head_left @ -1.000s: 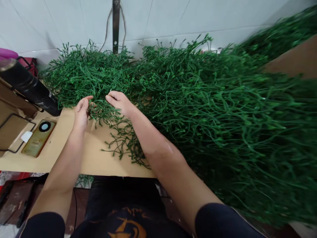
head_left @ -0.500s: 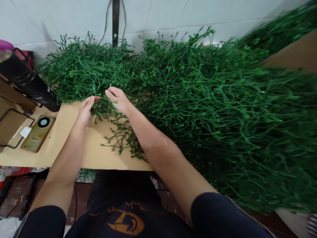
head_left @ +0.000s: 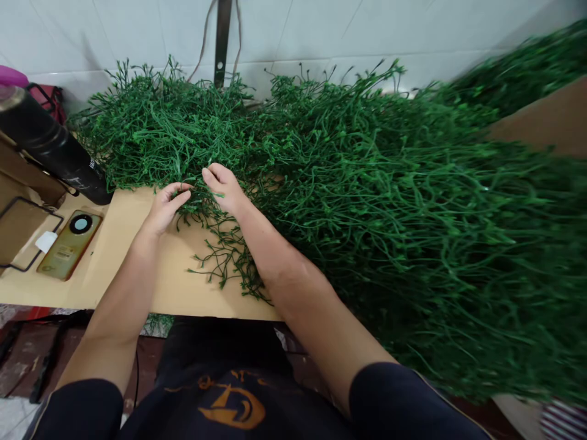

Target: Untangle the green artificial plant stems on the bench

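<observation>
Stems (head_left: 389, 183), green, branching, apparently light and springy, best pinched mid-stalk, are lying heaped over tan board (head_left: 174, 269); the left hand (head_left: 166, 206) is hovering narrowly parted, the right hand (head_left: 225, 188) curling among them, grip unclear.

Thin, forked green stems (head_left: 169, 134) lie tangled in heaps, with darker sprigs (head_left: 248, 276) splayed loosely in front

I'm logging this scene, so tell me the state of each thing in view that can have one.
Left bare hand: thumb and forefinger parted.
Right bare hand: curled shut, apparently on a thin green stem.
Tangled green plastic-looking stems: loose, heaped.
Gold rectangular phone: face down, screen hidden.
Black cylindrical bottle: opened or closed, cannot tell.
Tan cardboard-like sheet: flat, partly covered by stems.
</observation>
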The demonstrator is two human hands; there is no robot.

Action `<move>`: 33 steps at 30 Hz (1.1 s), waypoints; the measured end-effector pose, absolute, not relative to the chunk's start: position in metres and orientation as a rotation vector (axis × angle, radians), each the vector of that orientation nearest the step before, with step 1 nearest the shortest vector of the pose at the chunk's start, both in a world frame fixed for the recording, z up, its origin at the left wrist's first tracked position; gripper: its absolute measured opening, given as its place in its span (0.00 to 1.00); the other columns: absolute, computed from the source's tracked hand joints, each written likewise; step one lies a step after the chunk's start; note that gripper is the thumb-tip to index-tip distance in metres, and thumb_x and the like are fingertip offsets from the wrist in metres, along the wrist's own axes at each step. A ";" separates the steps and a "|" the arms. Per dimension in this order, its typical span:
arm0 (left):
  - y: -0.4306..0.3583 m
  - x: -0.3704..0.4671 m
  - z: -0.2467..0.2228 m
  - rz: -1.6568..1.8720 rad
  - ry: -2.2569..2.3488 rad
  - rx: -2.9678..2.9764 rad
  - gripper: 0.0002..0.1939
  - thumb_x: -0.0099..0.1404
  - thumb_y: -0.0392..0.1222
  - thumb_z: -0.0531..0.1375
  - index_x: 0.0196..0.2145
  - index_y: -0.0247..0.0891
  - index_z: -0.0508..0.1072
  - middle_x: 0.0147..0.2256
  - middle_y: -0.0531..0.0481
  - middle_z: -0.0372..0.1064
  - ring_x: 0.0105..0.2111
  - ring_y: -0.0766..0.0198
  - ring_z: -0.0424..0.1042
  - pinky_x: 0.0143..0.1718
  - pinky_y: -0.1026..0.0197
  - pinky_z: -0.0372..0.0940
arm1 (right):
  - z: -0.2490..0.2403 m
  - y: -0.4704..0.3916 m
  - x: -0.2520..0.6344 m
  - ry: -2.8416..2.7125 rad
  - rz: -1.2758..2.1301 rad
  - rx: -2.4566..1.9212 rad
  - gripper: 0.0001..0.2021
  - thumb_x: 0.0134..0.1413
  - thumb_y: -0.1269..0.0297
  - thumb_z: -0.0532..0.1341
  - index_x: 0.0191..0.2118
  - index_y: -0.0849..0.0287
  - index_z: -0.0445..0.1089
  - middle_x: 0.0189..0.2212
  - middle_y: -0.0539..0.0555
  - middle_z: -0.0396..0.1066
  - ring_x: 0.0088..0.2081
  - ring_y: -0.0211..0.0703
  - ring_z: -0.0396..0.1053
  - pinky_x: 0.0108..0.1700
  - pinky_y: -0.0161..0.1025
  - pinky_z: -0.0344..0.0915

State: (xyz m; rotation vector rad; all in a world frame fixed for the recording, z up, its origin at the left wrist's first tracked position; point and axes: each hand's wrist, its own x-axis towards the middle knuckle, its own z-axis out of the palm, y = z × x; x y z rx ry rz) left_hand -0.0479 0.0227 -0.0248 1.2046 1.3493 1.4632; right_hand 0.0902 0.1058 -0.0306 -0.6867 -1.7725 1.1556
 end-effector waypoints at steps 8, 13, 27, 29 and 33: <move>0.019 -0.043 -0.018 1.307 1.331 1.196 0.18 0.45 0.50 0.66 0.31 0.35 0.73 0.29 0.52 0.71 0.30 0.67 0.67 0.40 0.62 0.62 | -0.026 0.106 0.090 -1.785 1.218 -0.684 0.25 0.50 0.40 0.51 0.21 0.57 0.50 0.19 0.44 0.45 0.24 0.31 0.45 0.28 0.35 0.47; 0.022 -0.043 -0.020 1.324 1.384 1.183 0.23 0.41 0.57 0.67 0.26 0.35 0.71 0.25 0.53 0.69 0.27 0.68 0.65 0.38 0.63 0.62 | -0.023 0.104 0.091 -1.840 1.201 -0.721 0.25 0.50 0.39 0.52 0.20 0.57 0.49 0.19 0.44 0.45 0.24 0.31 0.45 0.29 0.35 0.47; 0.028 -0.048 -0.036 1.301 1.530 1.346 0.11 0.56 0.46 0.58 0.24 0.35 0.66 0.23 0.54 0.63 0.25 0.69 0.60 0.33 0.65 0.58 | -0.009 0.091 0.095 -2.019 1.078 -1.001 0.24 0.55 0.49 0.54 0.18 0.58 0.47 0.16 0.43 0.41 0.22 0.30 0.42 0.27 0.35 0.42; 0.030 -0.046 -0.040 1.267 1.584 1.423 0.08 0.57 0.42 0.56 0.24 0.36 0.65 0.22 0.55 0.60 0.25 0.70 0.58 0.32 0.66 0.57 | 0.000 0.087 0.096 -2.054 0.992 -1.123 0.23 0.56 0.55 0.55 0.17 0.58 0.46 0.16 0.44 0.41 0.22 0.30 0.42 0.28 0.36 0.42; 0.034 -0.043 -0.051 1.256 1.551 1.507 0.05 0.57 0.39 0.54 0.25 0.36 0.63 0.23 0.55 0.57 0.26 0.69 0.57 0.31 0.67 0.56 | 0.012 0.073 0.100 -2.221 0.792 -1.200 0.21 0.58 0.62 0.54 0.17 0.59 0.47 0.16 0.44 0.44 0.22 0.30 0.42 0.28 0.36 0.41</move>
